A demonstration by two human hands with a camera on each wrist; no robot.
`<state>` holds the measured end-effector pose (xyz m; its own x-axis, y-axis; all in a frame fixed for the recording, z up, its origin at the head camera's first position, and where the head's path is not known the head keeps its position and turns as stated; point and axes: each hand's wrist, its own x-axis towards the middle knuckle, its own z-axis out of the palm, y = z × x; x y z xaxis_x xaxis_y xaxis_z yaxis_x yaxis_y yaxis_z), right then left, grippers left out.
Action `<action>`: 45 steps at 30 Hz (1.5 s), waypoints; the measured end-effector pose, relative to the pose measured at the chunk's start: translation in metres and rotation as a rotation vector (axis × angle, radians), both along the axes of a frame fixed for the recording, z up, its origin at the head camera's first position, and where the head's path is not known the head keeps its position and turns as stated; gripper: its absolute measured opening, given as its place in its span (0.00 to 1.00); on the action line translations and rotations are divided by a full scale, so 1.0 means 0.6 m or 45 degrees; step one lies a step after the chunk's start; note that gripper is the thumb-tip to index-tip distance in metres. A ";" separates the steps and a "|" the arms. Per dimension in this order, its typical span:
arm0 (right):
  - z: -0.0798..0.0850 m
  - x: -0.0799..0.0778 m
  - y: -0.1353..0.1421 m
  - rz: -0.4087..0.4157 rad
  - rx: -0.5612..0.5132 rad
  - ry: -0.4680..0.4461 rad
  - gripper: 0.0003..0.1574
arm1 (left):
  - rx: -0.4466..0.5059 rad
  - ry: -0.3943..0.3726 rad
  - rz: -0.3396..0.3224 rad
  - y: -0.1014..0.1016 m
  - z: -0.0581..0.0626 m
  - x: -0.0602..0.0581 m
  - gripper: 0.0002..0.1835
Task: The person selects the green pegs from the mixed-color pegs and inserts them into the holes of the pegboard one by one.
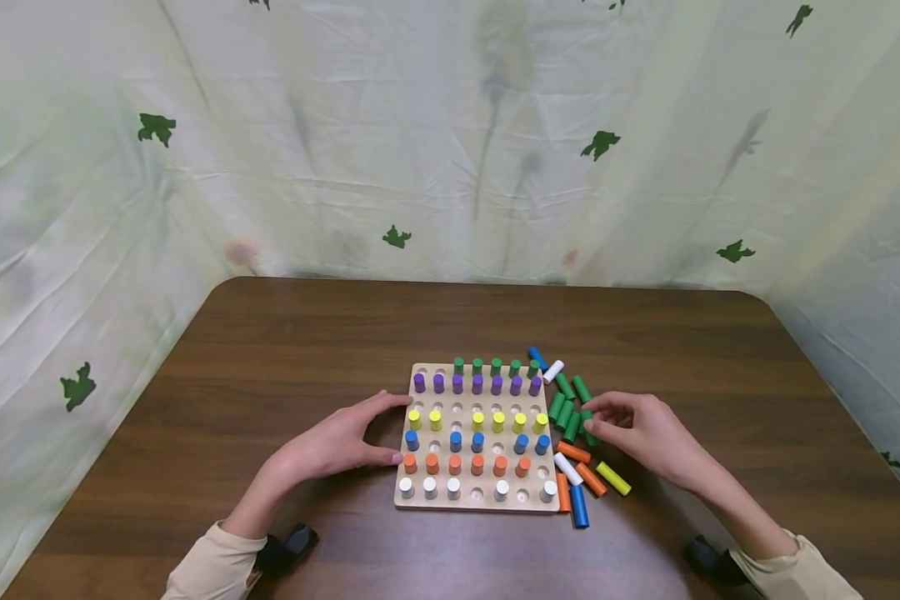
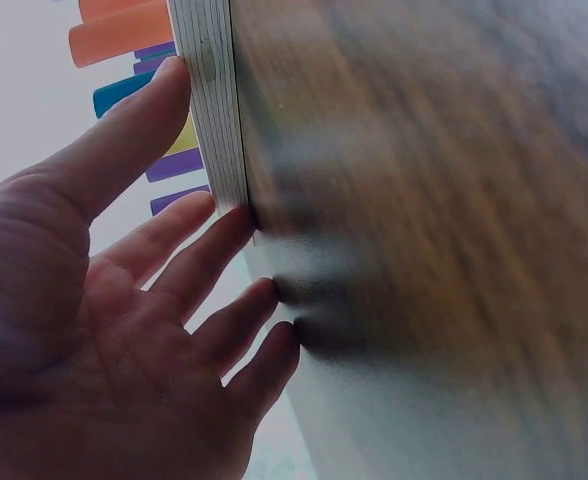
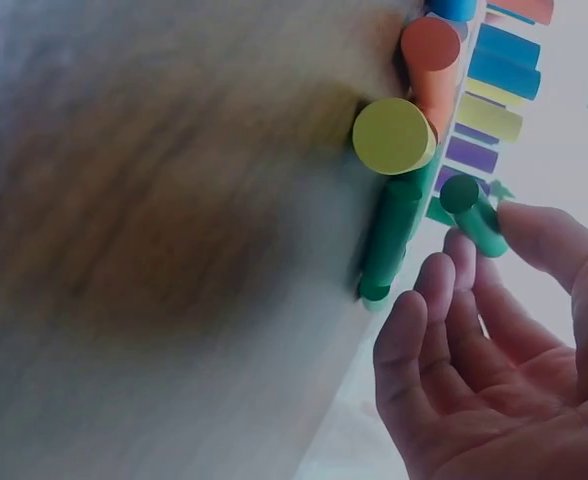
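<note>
Right hand point(image 1: 637, 429) is pinching a green peg point(image 3: 477, 220), plain flat-ended cylinder, beside loose pegs point(image 1: 613, 478) right of the pegboard point(image 1: 461, 506). Pegboard is showing pale wood, carrying green, purple, yellow, blue, orange, white peg rows point(image 1: 497, 386). Left hand point(image 1: 333, 440), fingers extended, is touching its left edge.

My pegboard point(image 1: 487, 505) is pale wood, its upright pegs point(image 1: 477, 422) banded row by row: green, purple, yellow, blue, orange, white. The pinched peg point(image 3: 481, 222) in my right hand point(image 1: 641, 429) is green; the loose pegs point(image 1: 591, 479) are green, orange, blue, white and yellow. My desk point(image 1: 330, 333) is streaky dark brown, my sleeves point(image 1: 217, 562) cream. Dark green leaf shapes point(image 1: 157, 128) dot the hanging cloth point(image 1: 390, 125) (whitish, with faint grey stems).
</note>
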<state>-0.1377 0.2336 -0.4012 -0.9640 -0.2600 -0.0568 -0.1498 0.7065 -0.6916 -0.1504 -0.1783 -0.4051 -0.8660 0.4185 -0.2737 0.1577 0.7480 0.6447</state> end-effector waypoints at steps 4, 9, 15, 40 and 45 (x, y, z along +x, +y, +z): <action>-0.001 -0.004 -0.003 0.024 -0.023 0.044 0.15 | -0.004 0.003 -0.001 0.000 0.000 0.001 0.40; -0.002 -0.009 -0.008 0.051 -0.057 0.080 0.15 | -0.010 -0.005 0.013 0.001 0.003 0.003 0.40; -0.004 -0.016 -0.018 0.077 -0.106 0.102 0.13 | 0.001 -0.002 0.000 0.000 0.005 0.004 0.40; -0.008 -0.043 -0.049 0.178 -0.235 0.061 0.12 | 0.027 0.001 0.004 0.001 0.006 0.004 0.40; -0.009 -0.045 -0.053 0.189 -0.229 0.073 0.13 | 0.023 -0.004 0.008 0.001 0.006 0.005 0.40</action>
<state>-0.1649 0.2021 -0.4064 -0.9148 -0.3998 0.0568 -0.2852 0.5401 -0.7918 -0.1477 -0.1778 -0.4012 -0.8678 0.4179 -0.2689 0.1511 0.7374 0.6584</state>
